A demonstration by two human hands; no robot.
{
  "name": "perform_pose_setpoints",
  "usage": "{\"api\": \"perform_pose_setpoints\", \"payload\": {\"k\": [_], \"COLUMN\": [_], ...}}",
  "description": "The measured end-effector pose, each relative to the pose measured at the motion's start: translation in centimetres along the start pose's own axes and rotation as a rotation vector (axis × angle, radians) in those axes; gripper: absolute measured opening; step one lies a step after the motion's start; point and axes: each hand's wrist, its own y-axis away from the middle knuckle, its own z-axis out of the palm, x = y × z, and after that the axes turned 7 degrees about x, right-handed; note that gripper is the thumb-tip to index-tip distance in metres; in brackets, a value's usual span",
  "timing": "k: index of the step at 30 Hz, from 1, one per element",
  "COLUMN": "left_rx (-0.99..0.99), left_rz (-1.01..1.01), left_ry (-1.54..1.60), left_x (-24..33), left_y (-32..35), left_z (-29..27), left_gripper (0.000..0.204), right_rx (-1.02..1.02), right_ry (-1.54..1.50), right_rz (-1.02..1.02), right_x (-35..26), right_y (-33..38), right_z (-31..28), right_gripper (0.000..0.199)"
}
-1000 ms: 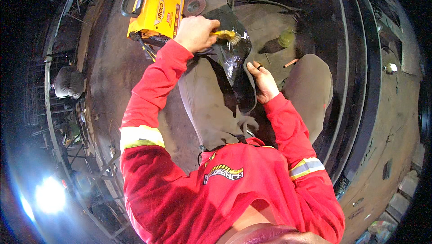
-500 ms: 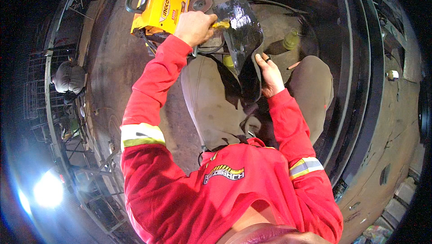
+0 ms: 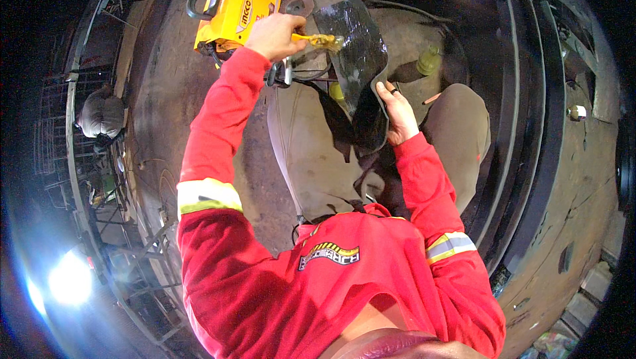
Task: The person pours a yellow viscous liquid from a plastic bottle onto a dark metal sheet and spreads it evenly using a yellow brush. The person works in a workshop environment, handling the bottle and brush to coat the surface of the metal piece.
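Note:
My left hand [image 3: 275, 34] is closed around a small brush [image 3: 321, 41] with a yellowish, glue-coloured tip. The tip touches the upper left part of a black flexible sheet [image 3: 358, 61]. My right hand [image 3: 397, 114] grips that sheet at its lower right edge and holds it upright over my lap. A ring shows on one finger of the right hand. Both sleeves are red with reflective bands. My grey trouser legs [image 3: 311, 153] lie under the sheet.
A yellow box-shaped machine [image 3: 242, 8] with a black carry handle stands just beyond my left hand. A yellow-green bottle [image 3: 427, 61] lies past the sheet. Another person [image 3: 99, 114] crouches at far left. Curved steel rails [image 3: 530, 127] run along the right; a bright lamp [image 3: 69, 279] glares lower left.
The black sheet has been lifted and stood more upright. My left hand with the brush has shifted right onto its upper part. My right hand has slid down along its edge.

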Motion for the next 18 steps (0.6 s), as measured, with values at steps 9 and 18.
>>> {"api": "perform_pose_setpoints", "payload": {"k": [9, 18], "left_rx": [0.101, 0.074], "left_rz": [-0.120, 0.099], "left_ry": [-0.208, -0.135], "left_x": [-0.6, 3.1], "left_y": [-2.2, -1.6], "left_z": [1.0, 0.8], "left_gripper": [0.026, 0.025], "right_rx": [0.065, -0.053], "right_ry": [-0.002, -0.058], "right_rz": [-0.011, 0.035], "right_x": [-0.6, 0.1], "right_y": [1.6, -0.2], "right_z": [1.4, 0.2], "right_gripper": [0.062, 0.037]}}
